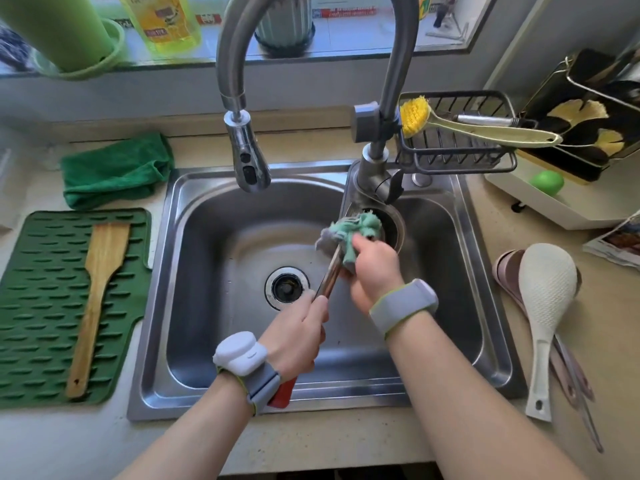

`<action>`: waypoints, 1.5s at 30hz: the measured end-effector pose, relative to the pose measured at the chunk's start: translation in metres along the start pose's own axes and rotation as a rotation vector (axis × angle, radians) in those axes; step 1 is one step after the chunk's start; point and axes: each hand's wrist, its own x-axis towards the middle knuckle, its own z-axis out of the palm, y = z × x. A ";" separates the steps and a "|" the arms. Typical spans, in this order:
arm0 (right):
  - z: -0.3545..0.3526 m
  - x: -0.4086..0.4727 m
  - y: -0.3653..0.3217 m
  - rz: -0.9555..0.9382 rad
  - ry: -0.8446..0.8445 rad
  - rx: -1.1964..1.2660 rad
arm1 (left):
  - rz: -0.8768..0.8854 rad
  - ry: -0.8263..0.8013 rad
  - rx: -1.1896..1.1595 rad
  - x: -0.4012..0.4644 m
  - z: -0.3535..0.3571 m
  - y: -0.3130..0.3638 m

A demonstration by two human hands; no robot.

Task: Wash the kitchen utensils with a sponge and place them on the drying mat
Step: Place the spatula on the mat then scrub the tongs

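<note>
Left of both hands, a wooden spatula point(98, 299) lies washed on the drying mat point(41, 358). Left hand point(298, 337) grips a metal utensil point(329, 271); right hand point(372, 271) clutches the sponge point(353, 230), scrubbing. Next, probably rinsing. Rice paddle point(545, 306) waits rightward on the desk.

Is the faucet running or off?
Off, as far as it shows: no stream falls from the faucet head into the sink, though the left hand and right hand are scrubbing below it.
</note>
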 end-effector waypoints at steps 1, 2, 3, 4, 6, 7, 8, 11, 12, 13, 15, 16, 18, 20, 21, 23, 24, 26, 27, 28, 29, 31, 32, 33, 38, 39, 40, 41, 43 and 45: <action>0.002 -0.001 0.000 -0.035 0.024 -0.020 | 0.015 -0.002 0.008 0.000 0.000 0.001; 0.003 -0.008 0.005 -0.064 0.021 -0.094 | 0.027 0.001 0.009 0.002 -0.002 0.003; 0.003 -0.018 0.016 -0.093 -0.006 -0.208 | 0.039 0.011 -0.001 0.003 -0.004 0.005; 0.002 -0.029 0.030 -0.110 -0.056 -0.331 | 0.048 0.025 -0.015 0.005 -0.007 0.007; -0.004 -0.044 0.052 -0.087 -0.188 -0.478 | 0.045 0.038 -0.036 0.005 -0.011 0.008; -0.005 -0.042 0.048 -0.071 -0.228 -0.484 | 0.042 0.031 -0.030 0.003 -0.010 0.007; -0.004 -0.031 0.040 -0.066 -0.181 -0.419 | 0.044 0.017 -0.005 0.000 -0.009 0.004; -0.004 -0.001 0.001 -0.086 0.057 -0.124 | 0.046 -0.027 0.056 -0.005 -0.004 -0.001; -0.006 0.001 0.001 -0.139 0.076 -0.168 | 0.047 -0.026 0.043 -0.004 -0.005 0.001; -0.005 -0.007 0.008 -0.160 0.034 -0.284 | 0.045 -0.016 0.008 -0.001 -0.007 0.004; -0.002 -0.039 0.038 -0.096 -0.126 -0.395 | 0.028 0.004 -0.091 0.006 -0.013 0.010; -0.001 -0.054 0.046 -0.033 -0.178 -0.312 | 0.011 -0.007 -0.133 0.008 -0.014 0.011; 0.000 -0.050 0.044 0.045 -0.160 -0.117 | -0.031 -0.056 -0.179 0.003 -0.012 0.007; -0.001 -0.027 0.023 0.027 -0.051 0.064 | -0.080 -0.123 -0.224 -0.006 -0.004 0.001; -0.001 -0.013 0.009 0.011 0.006 0.125 | -0.114 -0.160 -0.279 -0.010 0.000 0.000; 0.000 0.001 -0.002 -0.015 0.032 0.167 | -0.194 -0.212 -0.423 -0.010 0.000 0.003; 0.001 -0.006 0.001 0.008 -0.017 0.157 | -0.232 -0.241 -0.504 -0.008 -0.004 0.006; 0.004 -0.033 0.019 0.089 -0.172 0.071 | -0.272 -0.323 -0.704 0.000 -0.016 0.012; 0.003 -0.043 0.029 0.127 -0.225 0.045 | -0.279 -0.366 -0.778 0.003 -0.022 0.013; 0.003 -0.051 0.034 0.166 -0.272 0.051 | -0.293 -0.409 -0.831 0.005 -0.026 0.013; 0.002 -0.053 0.035 0.200 -0.306 0.091 | -0.314 -0.472 -0.884 0.006 -0.029 0.011; 0.004 -0.044 0.025 0.231 -0.360 0.274 | -0.349 -0.718 -1.067 0.008 -0.029 0.004; 0.005 -0.038 0.015 0.236 -0.379 0.367 | -0.353 -0.809 -1.145 0.008 -0.028 0.002; 0.007 -0.032 0.008 0.236 -0.388 0.409 | -0.350 -0.840 -1.184 0.006 -0.029 0.003; 0.004 -0.037 0.012 0.154 -0.387 0.116 | -0.262 -0.361 -0.592 0.002 -0.022 0.014; 0.002 -0.036 0.018 0.113 -0.332 0.109 | -0.217 -0.195 -0.397 0.001 -0.019 0.015; 0.001 -0.034 0.023 0.066 -0.282 0.102 | -0.183 -0.096 -0.278 0.003 -0.016 0.014; 0.001 -0.035 0.028 0.028 -0.241 0.062 | -0.159 -0.028 -0.214 0.003 -0.013 0.013; 0.001 -0.044 0.038 -0.021 -0.229 -0.048 | -0.120 0.081 -0.144 0.007 -0.010 0.011; -0.002 -0.062 0.049 -0.007 -0.270 -0.168 | -0.170 0.129 -0.190 0.009 -0.012 0.011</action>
